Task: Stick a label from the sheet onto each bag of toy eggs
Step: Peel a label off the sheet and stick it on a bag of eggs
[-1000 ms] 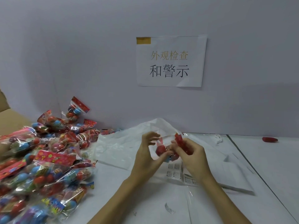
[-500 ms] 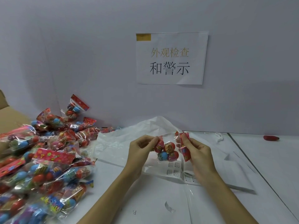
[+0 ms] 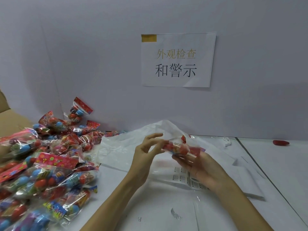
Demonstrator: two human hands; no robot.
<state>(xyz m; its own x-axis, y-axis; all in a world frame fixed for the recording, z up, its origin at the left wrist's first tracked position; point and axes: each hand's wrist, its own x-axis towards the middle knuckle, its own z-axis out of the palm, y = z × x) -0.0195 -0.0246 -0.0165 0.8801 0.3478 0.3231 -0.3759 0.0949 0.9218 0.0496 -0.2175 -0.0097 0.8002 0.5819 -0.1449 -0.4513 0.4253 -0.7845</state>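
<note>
Two hands | left hand pinches bag | right hand cradles it, fingers spread | sign: 外观检查 和警示

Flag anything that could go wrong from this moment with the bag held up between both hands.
1. The bag of toy eggs lies loosely across the right hand while the left hand pinches one end; it might slip.
2. The label sheet sits partly under the right hand and could get crumpled or dragged.
3. The pile of bags is close by; labelled and unlabelled bags could mix.
</note>
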